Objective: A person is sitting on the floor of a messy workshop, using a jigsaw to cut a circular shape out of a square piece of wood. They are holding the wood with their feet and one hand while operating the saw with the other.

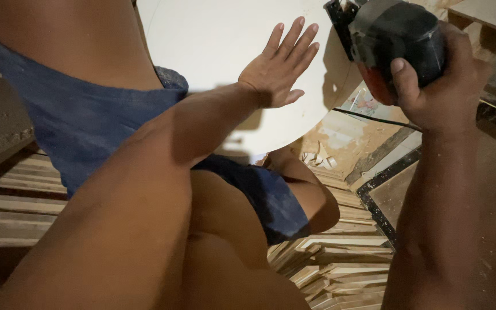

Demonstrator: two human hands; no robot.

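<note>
on lap, across blue shorts [81, 123]: white board [213, 40], rounded edge toward right, resting on thighs. left hand [276, 66] pressed flat on board, fingers fully spread, gripping nothing; likely placed to pin board against movement. right hand [440, 86] wrapped tight round power tool [397, 43], thumb over housing, fingers closed on body; held at board's right edge, apparently for working that rim. tool: black housing, red lower part, black cord [374, 119] trailing below. contact point of tool and board not visible. board surface: smooth, matte, pale, unmarked, shadow of tool on right portion. below: stacked wood strips [340, 270], dusty floor with chips [320, 161], black-framed panel [397, 189] at right.
</note>
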